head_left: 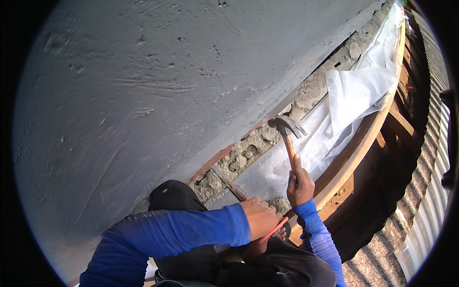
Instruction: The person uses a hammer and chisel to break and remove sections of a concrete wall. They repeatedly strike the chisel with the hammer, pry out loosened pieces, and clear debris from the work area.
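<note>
The grey wall rises to the left of and beyond both hands; corrugated metal lies right of them. Ahead of the right hand, the white sheet spreads between a curved timber rim and broken mortar along the wall foot.

The right hand grips the hammer by its handle, its claw head beyond the fingers. The left hand is closed around the chisel, which points ahead and left toward the mortar; whether its tip touches, I cannot tell.

A good blow would probably want the tip seated on a cracked edge, the shaft steady, the swing in line with it, and the struck end, hidden here, clear of the knuckles.

No container shows; a loose lump sits between the hands.
</note>
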Available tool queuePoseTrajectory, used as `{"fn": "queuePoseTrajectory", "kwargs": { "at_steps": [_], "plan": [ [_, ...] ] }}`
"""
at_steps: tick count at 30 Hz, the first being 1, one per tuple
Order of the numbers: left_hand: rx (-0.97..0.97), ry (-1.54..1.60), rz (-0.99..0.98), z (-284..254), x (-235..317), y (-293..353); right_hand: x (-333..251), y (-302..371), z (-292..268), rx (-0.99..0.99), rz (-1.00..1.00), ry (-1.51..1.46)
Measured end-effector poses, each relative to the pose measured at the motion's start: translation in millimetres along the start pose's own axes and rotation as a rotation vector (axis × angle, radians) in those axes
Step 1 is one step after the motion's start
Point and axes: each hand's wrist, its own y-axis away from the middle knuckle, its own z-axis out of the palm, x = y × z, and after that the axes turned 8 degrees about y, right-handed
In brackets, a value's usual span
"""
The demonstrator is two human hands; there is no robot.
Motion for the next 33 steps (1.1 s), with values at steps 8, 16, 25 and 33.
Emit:
{"fn": "queuePoseTrajectory", "kwargs": {
  "at_steps": [8,16,25,33],
  "plan": [
    [-0.063,-0.025,-0.032,-1,2,1,21,-11,41,-0.421,0.153,0.191],
    [0.024,0.007,-0.021,-6,-2,0,26,-7,65,-0.318,0.232,-0.382],
    [0.029,-0.003,-0.028,-1,-2,0,-3,12,31,0.046,0.166,-0.343],
    [-0.013,-0.059,0.013,-4,0,3,-9,-40,28,-0.153,0.002,-0.157]
  ]
}}
